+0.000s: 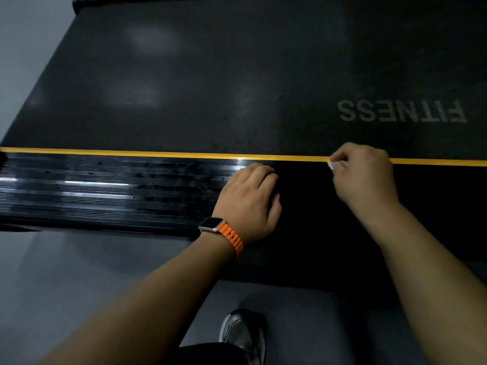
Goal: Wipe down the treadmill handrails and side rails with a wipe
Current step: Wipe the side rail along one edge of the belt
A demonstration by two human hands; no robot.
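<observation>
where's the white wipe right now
In the head view, right of centre, the small white wipe is bunched in the right hand, against the yellow stripe edging the black side rail, just right of the left hand.

Item: head view, wide-angle, sole view. We look steeply down and forward from alongside side rail [105, 185], across it onto belt [210, 75]. Rail runs left to right across frame. Printed lettering [402, 111] reads upside down to us. Close range: left hand [250, 204], right hand [363, 175] mid-frame; shoe [245, 335] at bottom edge.
</observation>
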